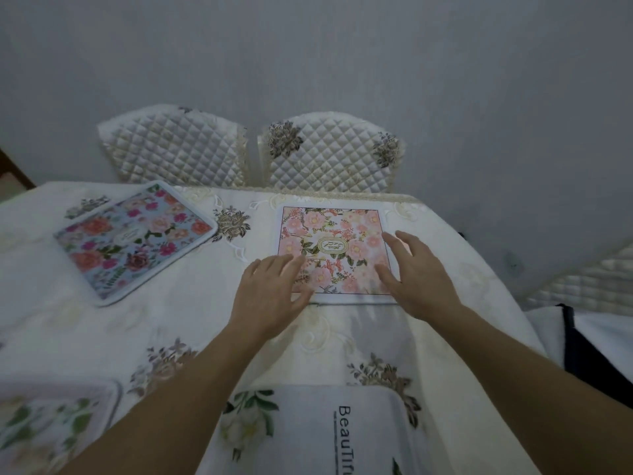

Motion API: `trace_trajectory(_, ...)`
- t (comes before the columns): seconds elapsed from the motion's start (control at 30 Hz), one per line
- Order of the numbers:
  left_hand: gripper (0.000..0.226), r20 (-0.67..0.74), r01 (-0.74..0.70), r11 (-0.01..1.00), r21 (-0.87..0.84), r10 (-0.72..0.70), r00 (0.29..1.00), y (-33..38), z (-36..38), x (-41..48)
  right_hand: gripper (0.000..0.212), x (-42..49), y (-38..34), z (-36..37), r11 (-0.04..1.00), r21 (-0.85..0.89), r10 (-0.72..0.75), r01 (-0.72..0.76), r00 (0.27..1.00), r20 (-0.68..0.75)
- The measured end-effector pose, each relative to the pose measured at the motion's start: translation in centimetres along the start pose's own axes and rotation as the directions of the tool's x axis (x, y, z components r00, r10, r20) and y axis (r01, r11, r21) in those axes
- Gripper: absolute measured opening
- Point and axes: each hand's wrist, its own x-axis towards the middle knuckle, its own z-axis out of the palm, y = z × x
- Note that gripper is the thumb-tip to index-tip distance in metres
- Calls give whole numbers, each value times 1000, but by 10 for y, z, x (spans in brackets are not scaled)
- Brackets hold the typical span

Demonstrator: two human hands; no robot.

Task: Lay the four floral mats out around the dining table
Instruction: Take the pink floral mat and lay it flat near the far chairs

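**Four mats on table; both hands open at pink mat**

Left hand [274, 296] and right hand [416, 272] are spread flat, fingers open, gripping nothing, over the near corners of the pink mat [334, 246], which lies square at the far edge. Mats counted: four. Blue rose mat [137, 240] sits askew, far left. White-flower mat [308, 433] reads "BeauTi…", near edge. Blurred mat [51, 423] near left. Two quilted chairs [325, 156] stand behind the table [178, 323].
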Motion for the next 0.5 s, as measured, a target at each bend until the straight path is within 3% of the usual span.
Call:
trace_trajectory(0.23, 63, -66, 20, 999, 31, -18, 998, 25, -75, -91, 62, -82, -71, -40, 993, 58, -98, 99, 995, -29)
trace_trajectory(0.37, 65, -80, 115, 992, 51, -110, 991, 19, -113, -151, 65, -120, -117, -50, 983, 94, -163, 158, 985, 47)
trace_trajectory(0.5, 68, -91, 220, 973, 62, -214, 972, 6, -156, -212, 62, -151, -173, -65, 958, 144, -255, 249, 966, 29)
